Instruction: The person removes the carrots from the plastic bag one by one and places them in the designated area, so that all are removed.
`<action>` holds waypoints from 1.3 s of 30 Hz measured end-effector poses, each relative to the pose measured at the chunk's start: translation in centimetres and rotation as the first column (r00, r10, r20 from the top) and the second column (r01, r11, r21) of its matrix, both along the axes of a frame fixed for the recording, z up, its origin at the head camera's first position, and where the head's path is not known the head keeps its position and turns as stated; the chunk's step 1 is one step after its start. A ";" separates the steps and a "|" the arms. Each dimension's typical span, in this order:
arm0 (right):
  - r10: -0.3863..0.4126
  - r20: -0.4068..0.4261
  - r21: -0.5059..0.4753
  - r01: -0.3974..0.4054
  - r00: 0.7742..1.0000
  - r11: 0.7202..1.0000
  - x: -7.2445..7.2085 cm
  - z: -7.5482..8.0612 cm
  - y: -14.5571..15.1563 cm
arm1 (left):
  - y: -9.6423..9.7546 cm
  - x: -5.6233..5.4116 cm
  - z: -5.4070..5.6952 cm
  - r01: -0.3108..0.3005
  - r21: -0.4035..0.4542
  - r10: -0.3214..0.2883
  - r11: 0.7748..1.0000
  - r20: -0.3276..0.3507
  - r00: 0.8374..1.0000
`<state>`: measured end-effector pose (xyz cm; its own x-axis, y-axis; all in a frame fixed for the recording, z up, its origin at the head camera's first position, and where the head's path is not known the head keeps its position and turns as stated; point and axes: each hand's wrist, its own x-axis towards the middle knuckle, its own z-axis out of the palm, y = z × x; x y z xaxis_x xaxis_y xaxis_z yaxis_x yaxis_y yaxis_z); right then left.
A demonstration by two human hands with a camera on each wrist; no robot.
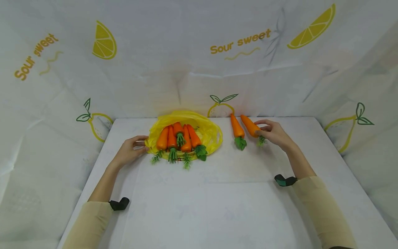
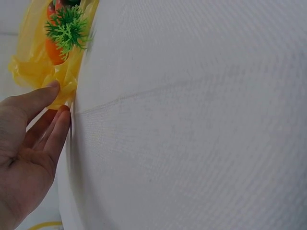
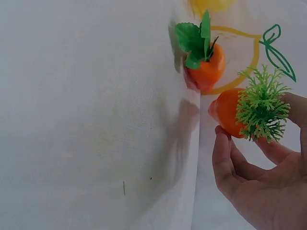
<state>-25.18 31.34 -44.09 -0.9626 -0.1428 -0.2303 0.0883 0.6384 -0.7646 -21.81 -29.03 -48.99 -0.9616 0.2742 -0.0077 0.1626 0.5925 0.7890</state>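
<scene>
A yellow plastic bag (image 1: 214, 136) lies on the table with its mouth toward me, and several toy carrots (image 1: 172, 138) rest in its opening, green tops pointing out. My left hand (image 1: 130, 150) pinches the bag's left edge between thumb and fingers, as the left wrist view also shows. On the right, my right hand (image 1: 273, 133) holds a toy carrot (image 1: 249, 126) near its feathery green top (image 3: 264, 108). Just left of that one, another carrot (image 1: 237, 127) with a leafy top lies on the table, its tip toward the back wall.
A white table (image 1: 202, 207) spreads in front of me. Behind it and at both sides hangs white cloth (image 1: 174, 45) printed with lemons and lettering. Dark wrist-worn pieces (image 1: 119, 204) stick out at my sleeves.
</scene>
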 end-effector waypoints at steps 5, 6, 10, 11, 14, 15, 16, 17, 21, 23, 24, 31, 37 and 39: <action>-0.001 0.013 0.008 0.001 1.000 1.000 -0.4 -0.4 0.2 | 0.1 0.0 0.1 0.004 0.006 -0.004 1.000 -0.001 1.000; -0.001 0.016 0.008 0.001 1.000 1.000 -0.5 -0.4 0.2 | 0.1 0.0 0.1 0.007 0.007 -0.006 1.000 -0.005 1.000; 0.001 0.033 0.015 -0.002 0.999 1.000 -0.7 -0.6 0.3 | 0.1 -0.1 0.0 0.015 0.018 -0.014 1.000 -0.034 0.999; -0.001 0.039 0.018 0.000 0.999 1.000 -0.7 -0.7 0.4 | 0.1 -0.1 -0.1 0.019 0.025 -0.018 1.000 -0.041 0.999; -0.004 0.052 0.028 0.003 0.999 1.000 -0.7 -0.7 0.4 | 0.0 -0.3 -0.2 0.032 0.049 -0.030 0.998 -0.051 0.998; -0.005 0.055 0.032 0.003 0.998 0.999 -0.7 -0.7 0.5 | 0.0 -0.4 -0.3 0.038 0.057 -0.036 0.998 -0.050 0.998; -0.005 0.058 0.035 0.003 0.998 0.999 -0.7 -0.8 0.5 | 0.0 -0.4 -0.3 0.045 0.065 -0.042 0.997 -0.049 0.998; -0.004 0.060 0.036 0.002 0.998 0.999 -0.7 -0.8 0.5 | 0.0 -0.5 -0.4 0.053 0.071 -0.050 0.996 -0.049 0.998; 0.007 0.067 0.045 -0.010 0.998 0.999 -0.8 -1.1 0.5 | 0.0 -0.6 -0.4 0.080 0.082 -0.075 0.993 -0.063 0.995; 0.015 0.071 0.052 -0.019 0.997 0.998 -0.8 -1.3 0.5 | 0.0 -0.6 -0.4 0.097 0.088 -0.090 0.991 -0.077 0.993; 0.019 0.072 0.055 -0.023 0.997 0.998 -0.8 -1.4 0.5 | 0.1 -0.6 -0.5 0.103 0.091 -0.096 0.991 -0.083 0.992; 0.045 0.065 0.065 -0.049 0.997 0.997 -1.0 -2.1 0.5 | 0.5 -0.4 -0.3 0.152 0.056 -0.144 0.987 -0.131 0.981; 0.038 0.065 0.070 -0.043 0.997 0.997 -1.0 -2.2 0.4 | 0.8 -0.5 -0.4 0.151 0.031 -0.143 0.988 -0.186 0.972; 0.036 0.066 0.069 -0.040 0.997 0.997 -0.9 -2.1 0.4 | 0.8 -0.7 -0.5 0.151 0.033 -0.143 0.988 -0.183 0.973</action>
